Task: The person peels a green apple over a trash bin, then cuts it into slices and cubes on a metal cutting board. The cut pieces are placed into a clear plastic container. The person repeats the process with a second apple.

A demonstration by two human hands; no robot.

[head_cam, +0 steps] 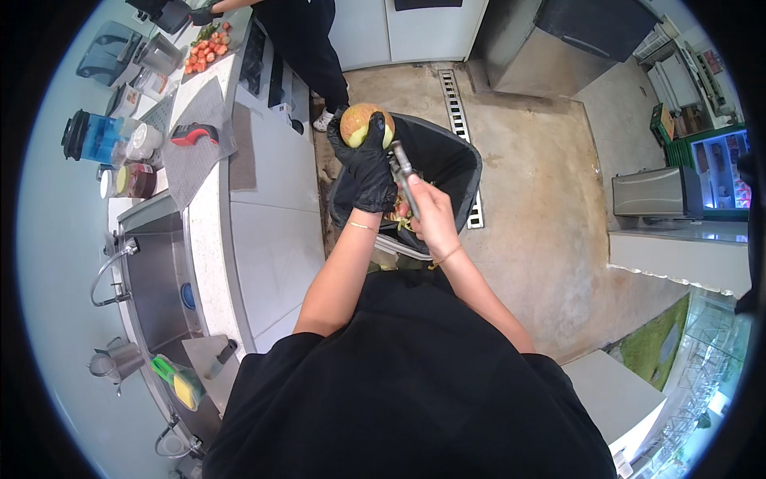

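Note:
My left hand (365,161), in a black glove, grips a large red-and-yellow fruit (359,115) that looks like an apple. Pale patches on its near side show where the skin is off. In my bare right hand (435,217) is a metal peeler (403,160). Its head is just right of the gloved hand, a little apart from the fruit. Both hands are over a bin (473,164) lined with a black bag. Strips of peel (402,223) show inside the bin, partly hidden by my wrists.
To the left runs a counter (212,263) with a sink (152,257). A red-and-black tool (194,135) lies on a grey cloth (197,161). Cut strawberries (207,51) are farther along, near a co-worker's gloved hand (203,15). A floor drain (456,111) passes behind the bin.

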